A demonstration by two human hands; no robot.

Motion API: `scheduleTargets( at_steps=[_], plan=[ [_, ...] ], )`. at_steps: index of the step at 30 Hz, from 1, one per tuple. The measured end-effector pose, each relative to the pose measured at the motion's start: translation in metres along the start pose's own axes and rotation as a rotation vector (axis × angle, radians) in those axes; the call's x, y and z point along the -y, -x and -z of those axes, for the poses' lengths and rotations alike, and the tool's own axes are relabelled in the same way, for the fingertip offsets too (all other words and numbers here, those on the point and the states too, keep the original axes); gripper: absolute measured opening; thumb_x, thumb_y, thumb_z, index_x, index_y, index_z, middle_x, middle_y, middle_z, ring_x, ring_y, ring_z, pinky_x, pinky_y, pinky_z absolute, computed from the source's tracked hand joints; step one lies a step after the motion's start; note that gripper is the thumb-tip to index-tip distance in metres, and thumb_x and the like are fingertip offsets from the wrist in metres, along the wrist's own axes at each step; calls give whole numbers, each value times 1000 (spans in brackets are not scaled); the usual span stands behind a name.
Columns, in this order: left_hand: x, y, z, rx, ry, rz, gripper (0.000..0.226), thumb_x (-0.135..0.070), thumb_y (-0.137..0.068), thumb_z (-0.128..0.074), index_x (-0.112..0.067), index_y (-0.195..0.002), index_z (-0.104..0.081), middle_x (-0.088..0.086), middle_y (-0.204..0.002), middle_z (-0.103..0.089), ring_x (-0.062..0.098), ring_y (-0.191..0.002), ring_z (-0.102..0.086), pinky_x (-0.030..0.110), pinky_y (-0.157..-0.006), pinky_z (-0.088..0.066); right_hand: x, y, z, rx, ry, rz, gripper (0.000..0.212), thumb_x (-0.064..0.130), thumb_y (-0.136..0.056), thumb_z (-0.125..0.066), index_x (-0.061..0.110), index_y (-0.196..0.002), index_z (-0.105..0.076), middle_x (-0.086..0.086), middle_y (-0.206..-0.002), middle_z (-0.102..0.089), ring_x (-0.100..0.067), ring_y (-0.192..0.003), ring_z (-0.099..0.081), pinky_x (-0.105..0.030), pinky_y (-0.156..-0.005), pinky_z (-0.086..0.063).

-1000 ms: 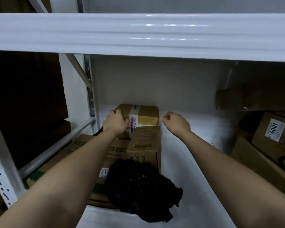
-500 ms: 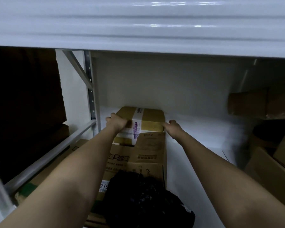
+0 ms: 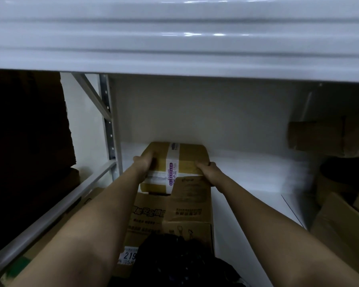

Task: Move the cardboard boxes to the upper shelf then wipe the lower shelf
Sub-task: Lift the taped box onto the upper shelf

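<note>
The front beam of the upper shelf [image 3: 174, 38] is running across the whole top of the view, overhanging the bay, so the way out of the bay is lying under it and toward the near side. The lower shelf [image 3: 247, 183] is showing a broad bare white strip to the right of the stacked boxes, reaching back to the far wall. On the left, the upright post [image 3: 110, 121] and a side rail [image 3: 56, 206] are closing that side in.

The left hand [image 3: 142, 165] is gripping the left edge of the small taped box [image 3: 187, 158], fingers curled over it, and the right hand [image 3: 207, 168] is gripping its right edge the same way. This box is sitting at the far end of the stack, close to the back wall, resting on a large printed box [image 3: 147, 216] and touching the far end of a narrow box [image 3: 190, 201]. Its long axis is running left to right, and its tape band is running near to far across the top.

The narrow box is lying with its long axis near to far. Three boxes are making up this stack. A black bag [image 3: 182, 264] is lying on the near end of the stack. At least three more cardboard boxes [image 3: 336, 228] are crowding the right side, dim and blurred.
</note>
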State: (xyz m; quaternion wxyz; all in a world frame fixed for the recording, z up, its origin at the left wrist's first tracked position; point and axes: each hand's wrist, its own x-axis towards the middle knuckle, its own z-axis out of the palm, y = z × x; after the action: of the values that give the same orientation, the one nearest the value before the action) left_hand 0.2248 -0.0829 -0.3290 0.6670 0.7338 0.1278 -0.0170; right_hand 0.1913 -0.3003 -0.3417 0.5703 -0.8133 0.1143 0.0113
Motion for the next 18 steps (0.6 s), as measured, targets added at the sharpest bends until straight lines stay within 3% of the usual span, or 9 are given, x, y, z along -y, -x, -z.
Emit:
scheduleTargets(
  at_steps=[3, 6, 9, 12, 15, 18],
  plan=[
    [-6, 1, -3, -38, -29, -13, 88, -61, -80, -55, -9, -143, -23, 18, -135, -45, 36, -113, -51, 47, -96, -45, -2, -1, 1, -46, 22, 41, 74, 52, -88, -55, 10, -144, -30, -12, -138, -48, -32, -122, -50, -47, -103, -44],
    [-14, 6, -3, -42, 15, -64, 85, -63, -81, -53, -13, -143, -22, 17, -134, -45, 38, -105, -58, 51, -88, -52, 3, 0, 5, -85, -14, 107, 71, 48, -87, -59, 11, -142, -32, -11, -132, -53, -30, -114, -56, -48, -100, -47],
    [-24, 12, -1, -57, 41, -146, 80, -59, -84, -52, -11, -143, -28, 16, -138, -44, 41, -111, -56, 52, -88, -52, 16, 5, 11, -124, -59, 210, 69, 41, -89, -58, 13, -144, -28, -11, -133, -53, -28, -107, -60, -48, -98, -48],
    [-36, 18, 0, -75, 78, -223, 66, -49, -88, -52, -10, -139, -36, 15, -135, -48, 39, -112, -55, 51, -92, -50, 30, 9, 18, -186, -25, 306, 66, 38, -91, -56, 14, -146, -27, -9, -138, -49, -30, -116, -55, -43, -99, -46],
    [-45, 23, 0, -100, 85, -296, 59, -46, -90, -52, -9, -135, -40, 14, -131, -50, 35, -115, -52, 49, -99, -44, 40, 16, 25, -260, -21, 377, 63, 35, -92, -56, 16, -147, -30, -7, -137, -50, -27, -117, -54, -34, -90, -44],
    [-48, 30, -2, -83, 66, -336, 61, -50, -90, -48, -14, -138, -38, 13, -135, -47, 36, -122, -45, 51, -105, -37, 46, 27, 32, -357, -5, 448, 63, 44, -92, -56, 23, -147, -32, -7, -137, -50, -28, -121, -52, -43, -101, -44]
  ],
)
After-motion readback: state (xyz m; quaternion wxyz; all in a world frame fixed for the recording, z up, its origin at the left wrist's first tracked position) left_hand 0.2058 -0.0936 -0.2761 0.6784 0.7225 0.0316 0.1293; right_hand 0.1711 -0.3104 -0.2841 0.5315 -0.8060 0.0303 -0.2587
